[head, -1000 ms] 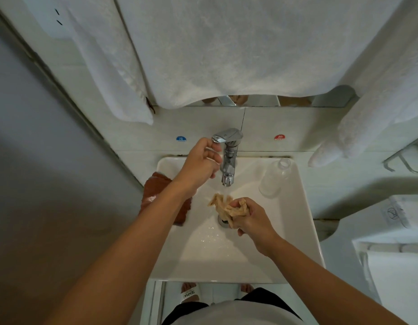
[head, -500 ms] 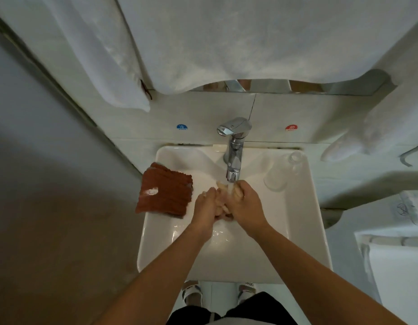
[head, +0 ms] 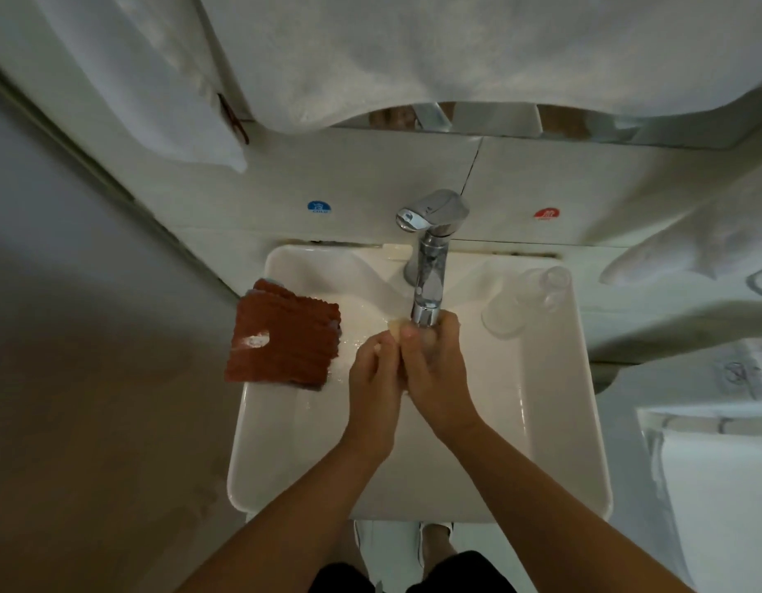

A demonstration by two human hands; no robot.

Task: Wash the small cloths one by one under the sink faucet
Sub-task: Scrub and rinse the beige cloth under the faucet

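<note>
My left hand and my right hand are pressed together just under the spout of the chrome faucet, over the white sink. Between them they clasp a small beige cloth, of which only a corner shows above my left fingers. A stack of rust-red small cloths with a white tag lies on the sink's left rim, apart from my hands. Water wets the basin to the left of my hands.
A clear glass lies on the sink's right rim. White towels hang above the faucet and at the right. Blue cold and red hot stickers sit on the tiled wall. A grey wall stands close on the left.
My left hand left the faucet handle and joined my right hand on the beige cloth. Both hands rose with the cloth to the spout, and water now runs.
</note>
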